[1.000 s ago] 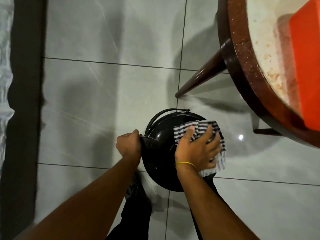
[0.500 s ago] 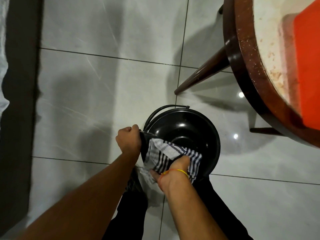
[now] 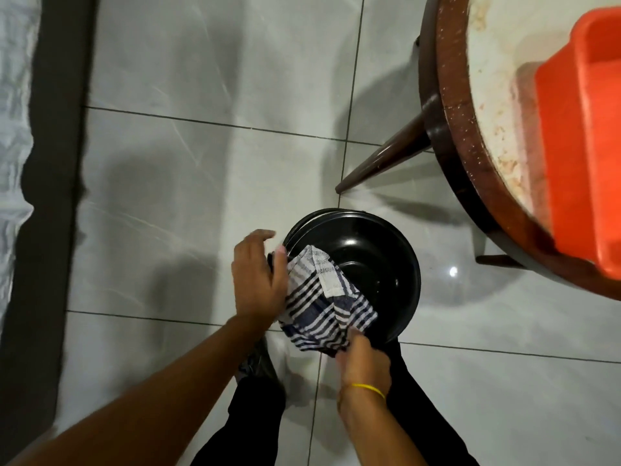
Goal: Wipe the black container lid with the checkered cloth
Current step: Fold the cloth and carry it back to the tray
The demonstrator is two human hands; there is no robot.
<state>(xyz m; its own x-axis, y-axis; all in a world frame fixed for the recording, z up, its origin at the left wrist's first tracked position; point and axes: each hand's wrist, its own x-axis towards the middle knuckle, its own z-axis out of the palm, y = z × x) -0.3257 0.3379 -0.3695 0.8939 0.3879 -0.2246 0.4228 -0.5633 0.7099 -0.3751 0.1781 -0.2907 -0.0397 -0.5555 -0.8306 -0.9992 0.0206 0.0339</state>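
The black round container lid point(image 3: 376, 264) is held low over the tiled floor, its glossy hollow side facing me. The blue-and-white checkered cloth point(image 3: 322, 297) drapes over the lid's near-left part. My right hand point(image 3: 364, 361), with a yellow band on the wrist, grips the cloth's lower end at the lid's near rim. My left hand point(image 3: 258, 277) sits at the lid's left rim with fingers loosened and spread, its palm against the cloth's left edge. The lid's left handle is hidden behind that hand.
A round wooden table point(image 3: 460, 136) with a stained white top stands at the right, one leg point(image 3: 386, 163) slanting down just beyond the lid. An orange plastic tub point(image 3: 584, 136) sits on it. A dark strip point(image 3: 50, 196) runs along the left. My black-trousered legs point(image 3: 255, 415) are below.
My left hand has let go of the lid's handle and spread its fingers. My right hand has pulled the cloth back across the lid toward me, from the far right side to the near-left rim.
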